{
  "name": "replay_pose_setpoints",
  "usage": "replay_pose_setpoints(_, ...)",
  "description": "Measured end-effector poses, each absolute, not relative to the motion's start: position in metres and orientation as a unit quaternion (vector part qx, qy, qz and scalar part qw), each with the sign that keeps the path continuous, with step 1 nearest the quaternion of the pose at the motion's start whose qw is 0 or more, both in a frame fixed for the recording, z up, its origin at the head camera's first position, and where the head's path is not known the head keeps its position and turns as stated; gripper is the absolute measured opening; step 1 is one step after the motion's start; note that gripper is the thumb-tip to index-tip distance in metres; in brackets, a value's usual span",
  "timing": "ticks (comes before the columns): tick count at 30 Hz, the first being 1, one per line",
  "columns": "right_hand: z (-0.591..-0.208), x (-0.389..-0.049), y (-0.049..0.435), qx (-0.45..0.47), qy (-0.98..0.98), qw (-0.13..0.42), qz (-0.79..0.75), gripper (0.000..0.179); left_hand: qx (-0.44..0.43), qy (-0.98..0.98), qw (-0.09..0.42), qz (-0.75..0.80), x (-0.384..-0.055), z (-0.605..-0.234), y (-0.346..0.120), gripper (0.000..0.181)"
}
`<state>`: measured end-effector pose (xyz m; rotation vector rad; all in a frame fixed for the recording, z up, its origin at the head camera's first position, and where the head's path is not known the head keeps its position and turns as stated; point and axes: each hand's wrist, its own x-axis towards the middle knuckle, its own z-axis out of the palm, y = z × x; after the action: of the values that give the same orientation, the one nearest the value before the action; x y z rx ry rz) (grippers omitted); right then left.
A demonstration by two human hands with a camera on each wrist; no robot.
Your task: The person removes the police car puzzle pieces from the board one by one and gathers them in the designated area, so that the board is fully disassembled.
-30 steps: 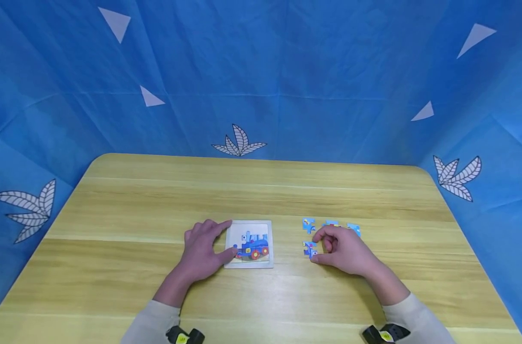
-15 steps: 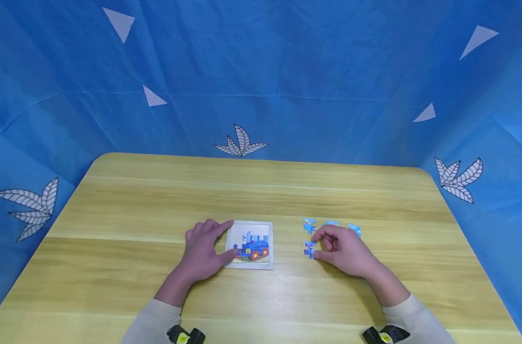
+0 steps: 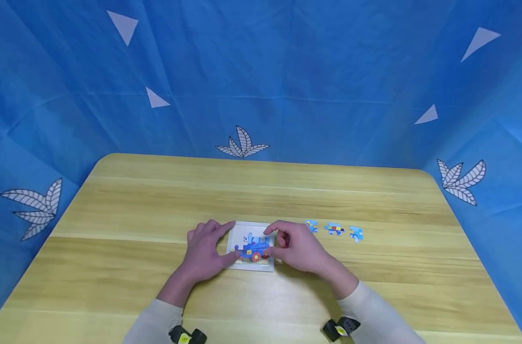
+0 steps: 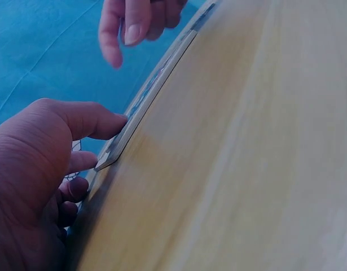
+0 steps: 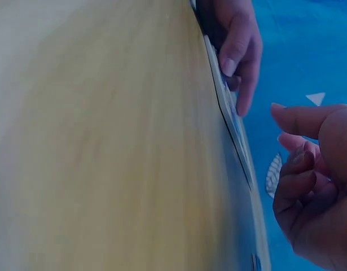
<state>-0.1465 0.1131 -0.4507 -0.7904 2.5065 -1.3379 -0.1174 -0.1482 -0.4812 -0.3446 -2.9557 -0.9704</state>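
Observation:
A white-framed jigsaw puzzle tray [image 3: 250, 268] lies on the table, partly filled with a blue train picture [image 3: 251, 248]. My left hand [image 3: 207, 253] steadies its left side, thumb on the frame and index finger at the far left corner. In the left wrist view the thumb [image 4: 108, 124] presses the near edge. Over the tray's right side, my right hand [image 3: 301, 248] pinches a small blue jigsaw piece [image 3: 267, 242] between thumb and index finger, overlapping the picture. In the right wrist view that piece does not show at the fingertips [image 5: 279, 108].
Three loose jigsaw pieces lie right of the tray: one [image 3: 311, 226] by the right hand's knuckles, one with red and yellow [image 3: 334, 229], and a light blue one [image 3: 356, 233]. A blue patterned cloth [image 3: 282, 86] hangs behind the wooden table [image 3: 157, 191].
My right hand has picked up the nearest loose jigsaw piece and moved left with it, over the tray. The left hand stays at the tray's left side.

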Motion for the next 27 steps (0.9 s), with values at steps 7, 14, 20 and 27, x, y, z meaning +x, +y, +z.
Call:
replay_pose_setpoints(7,-0.454,-0.159,0.092,-0.267,0.859,0.119,-0.421,0.036,-0.113,-0.944,0.012,-0.309,-0.117,-0.480,-0.148,0.073)
replay_pose_setpoints(14,-0.457,-0.168,0.086,-0.276,0.864,0.147,-0.395,0.041,-0.120,-0.944,0.020,-0.306,-0.118,-0.480,-0.145,0.077)
replay_pose_setpoints(20,-0.459,-0.172,0.086,-0.290,0.863,0.164,-0.379,0.040,-0.116,-0.947,0.024,-0.298,-0.118,-0.481,-0.144,0.081)
replay_pose_setpoints(27,-0.458,-0.171,0.082,-0.281,0.867,0.183,-0.368,0.035,-0.112,-0.947,0.020,-0.302,-0.118,-0.482,-0.144,0.082)
